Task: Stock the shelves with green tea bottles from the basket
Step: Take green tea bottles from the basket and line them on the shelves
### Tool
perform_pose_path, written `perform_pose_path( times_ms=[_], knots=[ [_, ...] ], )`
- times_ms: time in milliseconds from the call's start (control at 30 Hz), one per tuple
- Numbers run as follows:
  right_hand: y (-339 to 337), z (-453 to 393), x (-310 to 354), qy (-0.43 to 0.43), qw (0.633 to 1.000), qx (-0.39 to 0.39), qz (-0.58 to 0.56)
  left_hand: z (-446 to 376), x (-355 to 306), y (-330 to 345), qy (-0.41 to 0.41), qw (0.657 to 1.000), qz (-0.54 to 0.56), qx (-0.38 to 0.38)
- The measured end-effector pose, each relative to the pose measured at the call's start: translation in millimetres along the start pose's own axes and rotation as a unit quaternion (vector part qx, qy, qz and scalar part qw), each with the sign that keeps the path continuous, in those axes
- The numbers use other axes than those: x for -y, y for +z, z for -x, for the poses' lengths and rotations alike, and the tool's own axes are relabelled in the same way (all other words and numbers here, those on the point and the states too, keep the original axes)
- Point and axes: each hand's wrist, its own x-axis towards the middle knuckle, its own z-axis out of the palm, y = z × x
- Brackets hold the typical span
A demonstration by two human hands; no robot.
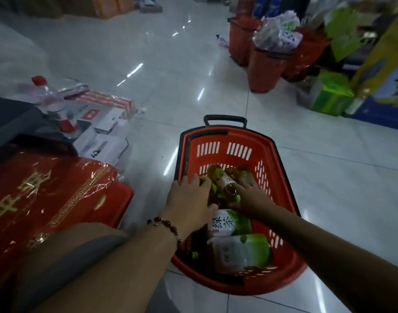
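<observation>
1. Both hands reached into the basket (281, 177) on the floor
2. Left hand (189, 197) and right hand (250, 195) curled fingers around bottles (223, 181); each needed a firm grip before lifting

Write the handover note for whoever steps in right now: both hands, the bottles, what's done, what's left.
Left hand: inside the red basket, fingers curled over the green tea bottles at its far end.
Right hand: also in the basket, gripping bottles in the same cluster.
Two more labelled bottles lie on their sides at the near end.
Done: nothing visibly shelved; no bottle is lifted clear.
Left: lift the bottles out, place them on the shelves, and repeat until the basket is empty.
</observation>
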Motion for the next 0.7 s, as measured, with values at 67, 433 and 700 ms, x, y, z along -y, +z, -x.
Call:
perform_pose_path(
  times_ms=[67, 433, 700],
  knots=[
    [12, -15, -2, 0.024, 1.0, 0.004, -0.004, -7, 3, 3, 0.004, 1.0, 0.0, 0.001],
    [46, -94, 21, 0.113, 0.992, -0.024, 0.059, -29, 18, 19, 0.003, 1.0, 0.017, -0.018],
    [53, -112, 19, 0.134, 0.981, -0.051, 0.131, -29, 31, 23, -0.011, 0.999, 0.032, -0.012]
  ],
)
